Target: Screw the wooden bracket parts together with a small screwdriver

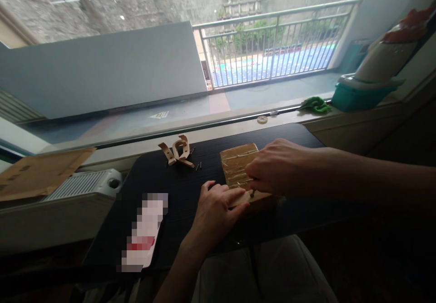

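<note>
A wooden block [235, 160], seemingly wrapped in clear tape, lies on the black table near its middle. Across its near end runs a pale wooden strip [241, 199]. My left hand [218, 205] presses that strip down, thumb and fingers on its left part. Over the block, my right hand [272, 166] is closed, with a small dark screw [252, 193] at its fingertips above the strip. Its palm side is hidden, so anything else inside it cannot be made out. Several curved wooden pieces [177, 151] with holes lie at the table's back left, beside a few loose screws [198, 166].
A pixelated pale flat object [145, 232] lies on the table's left. The black table [180, 185] meets a window sill holding a tape roll [262, 119], a green cloth [315, 105] and a teal container [361, 95]. Cardboard [41, 171] rests over a radiator [86, 182].
</note>
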`<state>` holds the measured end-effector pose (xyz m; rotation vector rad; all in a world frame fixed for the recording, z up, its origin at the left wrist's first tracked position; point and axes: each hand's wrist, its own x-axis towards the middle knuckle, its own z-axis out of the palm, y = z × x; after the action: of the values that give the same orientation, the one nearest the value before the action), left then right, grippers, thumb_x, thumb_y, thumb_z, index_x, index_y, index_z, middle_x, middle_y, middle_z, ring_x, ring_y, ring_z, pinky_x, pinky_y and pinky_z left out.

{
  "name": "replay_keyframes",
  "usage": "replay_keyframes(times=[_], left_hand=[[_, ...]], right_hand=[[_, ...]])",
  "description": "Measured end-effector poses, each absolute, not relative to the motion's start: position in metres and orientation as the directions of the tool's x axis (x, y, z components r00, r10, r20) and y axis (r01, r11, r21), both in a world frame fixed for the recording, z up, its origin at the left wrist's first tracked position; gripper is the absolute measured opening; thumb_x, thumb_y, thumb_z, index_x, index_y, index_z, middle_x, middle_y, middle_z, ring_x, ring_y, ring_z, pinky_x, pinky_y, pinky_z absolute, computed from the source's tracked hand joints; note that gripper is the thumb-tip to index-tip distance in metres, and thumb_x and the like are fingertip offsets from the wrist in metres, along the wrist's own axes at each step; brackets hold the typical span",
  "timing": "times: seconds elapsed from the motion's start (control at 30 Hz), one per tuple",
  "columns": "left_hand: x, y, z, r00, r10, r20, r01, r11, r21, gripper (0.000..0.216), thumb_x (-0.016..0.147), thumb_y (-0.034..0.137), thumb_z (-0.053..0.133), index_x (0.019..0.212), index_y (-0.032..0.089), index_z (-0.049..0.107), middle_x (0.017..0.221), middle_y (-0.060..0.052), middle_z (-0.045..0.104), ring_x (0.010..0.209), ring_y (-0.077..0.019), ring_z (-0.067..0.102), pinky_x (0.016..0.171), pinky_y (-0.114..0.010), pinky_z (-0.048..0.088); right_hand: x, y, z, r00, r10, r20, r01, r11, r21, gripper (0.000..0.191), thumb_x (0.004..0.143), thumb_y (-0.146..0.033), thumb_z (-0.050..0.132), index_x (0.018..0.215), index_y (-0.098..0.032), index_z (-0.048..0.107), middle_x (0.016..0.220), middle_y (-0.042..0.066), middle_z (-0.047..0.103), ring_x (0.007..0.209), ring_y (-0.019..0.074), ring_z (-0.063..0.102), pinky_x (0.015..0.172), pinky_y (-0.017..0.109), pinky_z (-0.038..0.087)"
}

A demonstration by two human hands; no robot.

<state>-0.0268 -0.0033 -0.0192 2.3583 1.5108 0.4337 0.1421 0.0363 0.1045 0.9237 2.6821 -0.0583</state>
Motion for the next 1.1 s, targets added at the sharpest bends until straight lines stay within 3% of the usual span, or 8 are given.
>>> replay_keyframes(times=[0.1, 0.2, 0.37, 0.57, 0.67, 0.93, 1.1], left_hand=[[-0.027, -0.004, -0.019, 0.395, 0.915, 0.08, 0.819, -0.39, 0.42, 0.025, 0.081, 0.039, 0.058, 0.104, 0.032, 0.065, 0.087, 0.001, 0.066, 0.088, -0.0172, 0.058, 0.099, -0.044, 0.025], [-0.028, -0.004, -0.021, 0.404, 0.911, 0.078, 0.814, -0.398, 0.424, 0.022, 0.081, 0.039, 0.058, 0.1, 0.032, 0.066, 0.09, 0.001, 0.068, 0.089, -0.0173, 0.058, 0.1, -0.044, 0.024], [-0.028, -0.004, -0.021, 0.408, 0.908, 0.09, 0.809, -0.406, 0.425, 0.023, 0.08, 0.038, 0.06, 0.101, 0.032, 0.066, 0.089, 0.001, 0.067, 0.088, -0.017, 0.058, 0.1, -0.044, 0.024], [-0.027, -0.004, -0.02, 0.405, 0.91, 0.085, 0.815, -0.402, 0.418, 0.023, 0.081, 0.037, 0.059, 0.102, 0.032, 0.066, 0.086, 0.001, 0.066, 0.088, -0.0175, 0.057, 0.1, -0.044, 0.024], [-0.027, -0.004, -0.019, 0.403, 0.91, 0.095, 0.814, -0.404, 0.418, 0.024, 0.081, 0.038, 0.059, 0.102, 0.031, 0.066, 0.084, 0.001, 0.066, 0.086, -0.0176, 0.058, 0.098, -0.044, 0.026], [-0.027, -0.002, -0.021, 0.411, 0.909, 0.076, 0.808, -0.401, 0.432, 0.024, 0.081, 0.037, 0.059, 0.104, 0.032, 0.065, 0.092, 0.001, 0.067, 0.09, -0.0174, 0.058, 0.1, -0.044, 0.023], [-0.027, -0.003, -0.023, 0.406, 0.908, 0.103, 0.809, -0.41, 0.421, 0.025, 0.08, 0.037, 0.061, 0.104, 0.03, 0.065, 0.088, 0.001, 0.067, 0.089, -0.0177, 0.058, 0.1, -0.044, 0.024]], right_hand=[[0.143, 0.036, 0.107, -0.801, 0.531, -0.277, 0.552, 0.834, 0.0, 0.004, 0.074, -0.015, 0.06, 0.07, -0.016, 0.061, 0.065, 0.001, 0.061, 0.056, 0.0132, 0.052, 0.046, 0.026, 0.024], [0.144, 0.034, 0.105, -0.836, 0.444, -0.322, 0.483, 0.874, -0.048, 0.01, 0.074, -0.009, 0.057, 0.066, -0.015, 0.06, 0.068, 0.002, 0.063, 0.06, 0.0126, 0.054, 0.051, 0.026, 0.028], [0.146, 0.036, 0.091, -0.797, 0.488, -0.356, 0.537, 0.842, -0.049, 0.01, 0.076, -0.008, 0.054, 0.072, -0.014, 0.062, 0.071, 0.003, 0.064, 0.063, 0.0144, 0.057, 0.052, 0.026, 0.029], [0.147, 0.042, 0.087, -0.761, 0.556, -0.335, 0.575, 0.817, 0.048, 0.017, 0.082, -0.016, 0.05, 0.073, -0.015, 0.064, 0.065, 0.005, 0.063, 0.056, 0.015, 0.055, 0.045, 0.027, 0.022], [0.148, 0.042, 0.094, -0.752, 0.562, -0.345, 0.579, 0.813, 0.062, 0.011, 0.078, -0.019, 0.056, 0.08, -0.014, 0.065, 0.068, 0.006, 0.063, 0.061, 0.0161, 0.057, 0.047, 0.026, 0.025], [0.135, 0.041, 0.106, -0.802, 0.467, -0.373, 0.503, 0.864, 0.0, 0.009, 0.073, -0.009, 0.059, 0.079, -0.012, 0.064, 0.076, 0.005, 0.065, 0.072, 0.0164, 0.06, 0.054, 0.026, 0.032], [0.135, 0.041, 0.099, -0.776, 0.512, -0.369, 0.526, 0.848, 0.07, 0.011, 0.076, -0.005, 0.054, 0.076, -0.011, 0.063, 0.07, 0.006, 0.064, 0.064, 0.0151, 0.059, 0.05, 0.026, 0.029]])
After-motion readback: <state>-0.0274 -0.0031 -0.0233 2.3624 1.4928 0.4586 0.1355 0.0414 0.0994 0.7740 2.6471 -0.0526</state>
